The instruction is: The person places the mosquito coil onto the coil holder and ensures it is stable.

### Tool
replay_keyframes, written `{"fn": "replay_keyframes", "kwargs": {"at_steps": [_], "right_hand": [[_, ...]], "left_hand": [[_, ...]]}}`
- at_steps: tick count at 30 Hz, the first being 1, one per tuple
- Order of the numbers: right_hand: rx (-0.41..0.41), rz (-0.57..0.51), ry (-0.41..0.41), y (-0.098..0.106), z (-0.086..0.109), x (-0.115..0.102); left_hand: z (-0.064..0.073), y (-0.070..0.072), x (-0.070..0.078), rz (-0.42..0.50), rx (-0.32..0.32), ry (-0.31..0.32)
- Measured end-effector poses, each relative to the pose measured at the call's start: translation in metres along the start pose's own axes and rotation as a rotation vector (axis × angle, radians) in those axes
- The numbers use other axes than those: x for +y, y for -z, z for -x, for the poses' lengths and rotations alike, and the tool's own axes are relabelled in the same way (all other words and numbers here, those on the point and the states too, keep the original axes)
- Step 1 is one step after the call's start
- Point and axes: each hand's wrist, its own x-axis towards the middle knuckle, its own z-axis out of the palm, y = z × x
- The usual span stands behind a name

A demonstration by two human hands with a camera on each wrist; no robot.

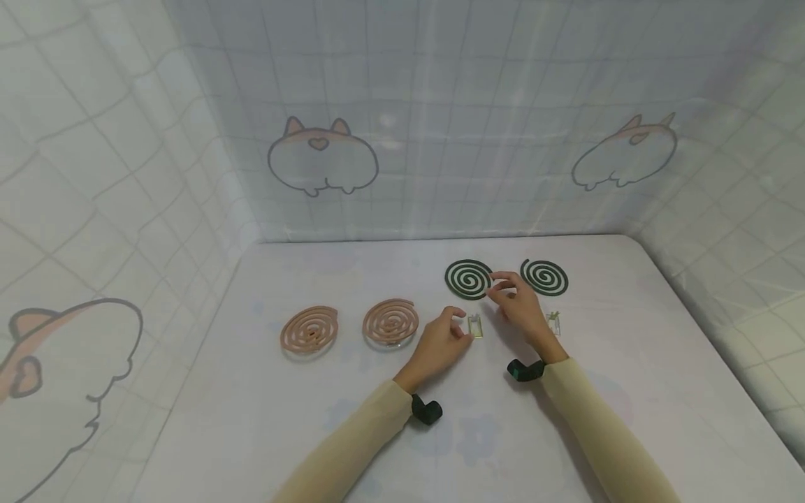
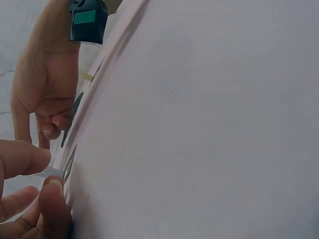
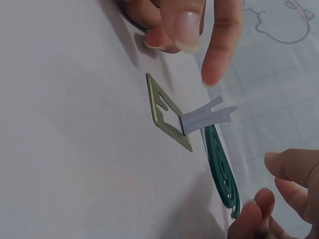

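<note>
In the head view, two flat brown spiral coils point(image 1: 309, 330) lie on the left part of the white surface point(image 1: 251, 419), near each other, and two dark green spiral coils lie farther back on the right: the left green coil point(image 1: 468, 280) and the right green coil point(image 1: 544, 277). The left hand point(image 1: 438, 345), coming out from a cream sleeve point(image 1: 352, 440), is just beside a small metal stand point(image 1: 475, 327) with rectangular frame; its fingers are bent and parted, holding nothing. The right hand point(image 1: 518, 304) is between the two green coils, with its fingertips at the right edge of the left one; a second metal stand point(image 1: 554, 323) is just beside it, on its right. In the left wrist view, the upright tab of the first stand appears between the thumb and a finger of the left hand, which are apart; whether they touch it I cannot tell. In the right wrist view, this stand lies on the surface with its forked tab raised, under the left fingers. The right fingers are loosely bent and spread, near a green coil's edge, released; whether they touch it is not clear.
</note>
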Motion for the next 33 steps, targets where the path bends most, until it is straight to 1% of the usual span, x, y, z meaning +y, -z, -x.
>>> {"fn": "replay_keyframes", "kwargs": {"at_steps": [3,8,13,18,25,29,33], "right_hand": [[0.02,0.024,-0.022,0.001,-0.003,0.002],[0.025,0.051,-0.049,0.002,-0.008,0.006],[0.036,0.045,-0.038,0.001,-0.017,0.006],[0.029,0.073,-0.031,-0.001,-0.027,0.003],[0.047,0.088,-0.084,-0.004,-0.039,0.008],[0.037,0.116,-0.062,-0.007,-0.044,0.007],[0.012,0.202,-0.037,-0.011,-0.048,0.005]], "left_hand": [[-0.005,-0.003,0.001,-0.041,-0.003,0.006],[-0.008,-0.005,0.003,-0.104,-0.007,0.008],[-0.011,-0.004,0.003,-0.124,-0.001,0.003],[-0.014,-0.003,0.002,-0.136,-0.002,-0.001],[-0.018,-0.002,0.0,-0.149,-0.033,-0.027],[-0.019,-0.003,-0.001,-0.164,-0.029,-0.041],[-0.019,-0.002,-0.002,-0.17,-0.018,-0.053]]}}
